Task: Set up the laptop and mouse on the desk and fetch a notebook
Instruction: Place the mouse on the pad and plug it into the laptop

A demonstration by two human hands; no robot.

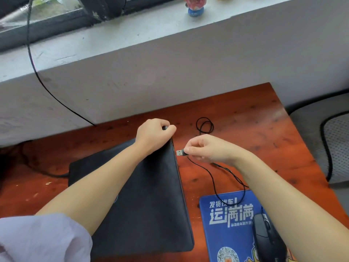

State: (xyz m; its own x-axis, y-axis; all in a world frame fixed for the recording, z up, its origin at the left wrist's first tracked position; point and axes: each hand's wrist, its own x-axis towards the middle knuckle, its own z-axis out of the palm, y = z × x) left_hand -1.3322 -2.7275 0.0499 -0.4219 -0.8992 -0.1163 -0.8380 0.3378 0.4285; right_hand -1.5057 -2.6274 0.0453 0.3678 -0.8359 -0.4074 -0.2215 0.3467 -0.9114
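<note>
On the red-brown desk (245,118), a closed black laptop (147,195) is lying with the left hand (154,135) curling closed over its far right corner. Just right of that edge, the right hand (205,148) is pinching a USB plug (180,152), tip seemingly short of the laptop. Its cable (212,178) is trailing back over the blue mouse pad (228,224) toward the black mouse (266,241).

Bare desk (245,118) is left open behind the mouse pad (226,220). The gap beside the closed laptop (147,195) is crossed by the mouse cable (212,178).
</note>
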